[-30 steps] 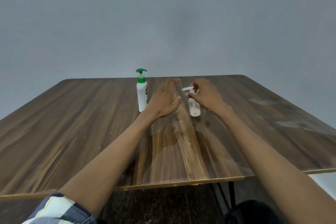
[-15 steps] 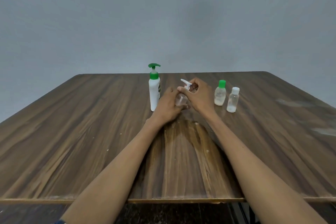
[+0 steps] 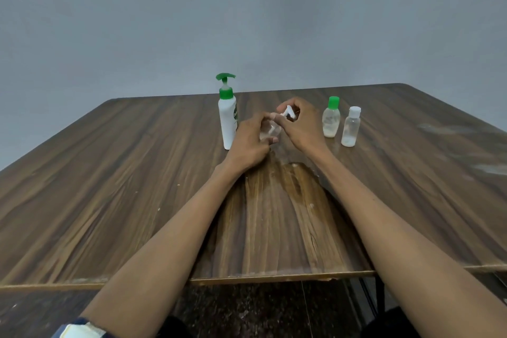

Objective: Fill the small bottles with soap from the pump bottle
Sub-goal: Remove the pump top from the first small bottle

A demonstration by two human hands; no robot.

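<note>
Clear plastic, the small bottle is standing upright at frame centre, the left hand gripping its body while the right hand is pinching its white cap. Just left, the pump bottle is standing nearer the left hand. Brown wooden surface; grey wall behind.

Obstacles cluster at centre frame: the pump bottle just left of both hands, the green-capped bottle and white-capped bottle just right. The wooden table lies bare across left, right and lower frame.
</note>
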